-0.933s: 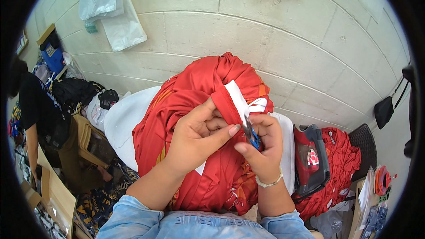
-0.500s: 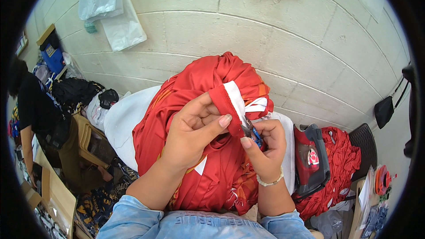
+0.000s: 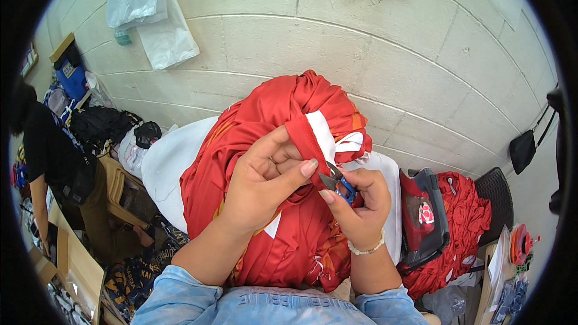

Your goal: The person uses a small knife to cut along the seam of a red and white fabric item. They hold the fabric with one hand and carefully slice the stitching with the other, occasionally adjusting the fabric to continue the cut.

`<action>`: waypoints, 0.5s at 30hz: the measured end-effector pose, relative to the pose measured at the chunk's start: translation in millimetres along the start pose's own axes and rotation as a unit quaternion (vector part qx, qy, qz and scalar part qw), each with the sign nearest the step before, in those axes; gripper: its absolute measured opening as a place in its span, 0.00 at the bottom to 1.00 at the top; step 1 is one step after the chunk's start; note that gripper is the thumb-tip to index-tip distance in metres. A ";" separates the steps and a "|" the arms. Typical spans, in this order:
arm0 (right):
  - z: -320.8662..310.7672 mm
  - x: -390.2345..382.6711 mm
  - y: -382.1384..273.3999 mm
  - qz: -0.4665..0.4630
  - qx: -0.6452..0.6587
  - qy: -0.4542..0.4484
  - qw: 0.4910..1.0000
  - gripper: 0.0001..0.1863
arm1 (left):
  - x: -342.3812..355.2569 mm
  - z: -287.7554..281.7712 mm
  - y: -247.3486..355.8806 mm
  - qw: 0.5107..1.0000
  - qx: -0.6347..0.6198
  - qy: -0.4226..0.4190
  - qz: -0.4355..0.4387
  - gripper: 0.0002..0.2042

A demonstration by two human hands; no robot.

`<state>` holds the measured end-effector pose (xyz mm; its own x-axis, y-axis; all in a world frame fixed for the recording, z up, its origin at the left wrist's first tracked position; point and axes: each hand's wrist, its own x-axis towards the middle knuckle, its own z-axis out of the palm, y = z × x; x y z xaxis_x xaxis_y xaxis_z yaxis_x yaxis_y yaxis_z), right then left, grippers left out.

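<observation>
A large heap of red shiny fabric [image 3: 253, 129] with orange and white parts lies before me on a white seat. My left hand [image 3: 265, 183] pinches a red cloth edge with a white strip [image 3: 321, 135] along it, thumb on top. My right hand [image 3: 361, 204] is closed on small thread snips [image 3: 343, 189] with blue handles and dark blades. The blades are apart and point left, right beside the cloth edge and close to my left thumb. Part of the handle is hidden by my right fingers.
At the left a person in black [image 3: 57, 156] bends by cardboard boxes and dark clothes. A clear-windowed dark container [image 3: 424, 216] and more red fabric [image 3: 463, 210] are on the right. A white wall [image 3: 259, 48] rises behind the heap, with plastic bags [image 3: 138, 0] hanging on it.
The snips have turned so that their opened blades now show clearly at the cloth edge. My right hand has shifted slightly; my left still pinches the cloth.
</observation>
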<state>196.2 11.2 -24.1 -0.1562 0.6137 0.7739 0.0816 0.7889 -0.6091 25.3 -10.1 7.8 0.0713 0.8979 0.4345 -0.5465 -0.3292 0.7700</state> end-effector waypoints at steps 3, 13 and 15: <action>-0.4 0.4 -1.8 -0.003 -0.004 0.004 1.000 0.19 | -0.9 0.1 -1.2 1.000 0.018 -0.006 0.010 0.22; -0.4 -1.6 -1.3 0.001 -0.019 0.013 1.000 0.17 | -1.0 1.4 -2.2 1.000 0.011 -0.017 0.012 0.23; 0.6 -1.2 -1.2 0.000 -0.027 0.015 1.000 0.16 | -0.9 1.3 -1.0 1.000 0.017 -0.018 0.003 0.25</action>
<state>195.7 9.5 -24.3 -0.1259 0.6141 0.7791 0.1341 0.7887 -0.6000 26.9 -11.0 7.2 0.0985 0.8851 0.4549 -0.5184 -0.3446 0.7827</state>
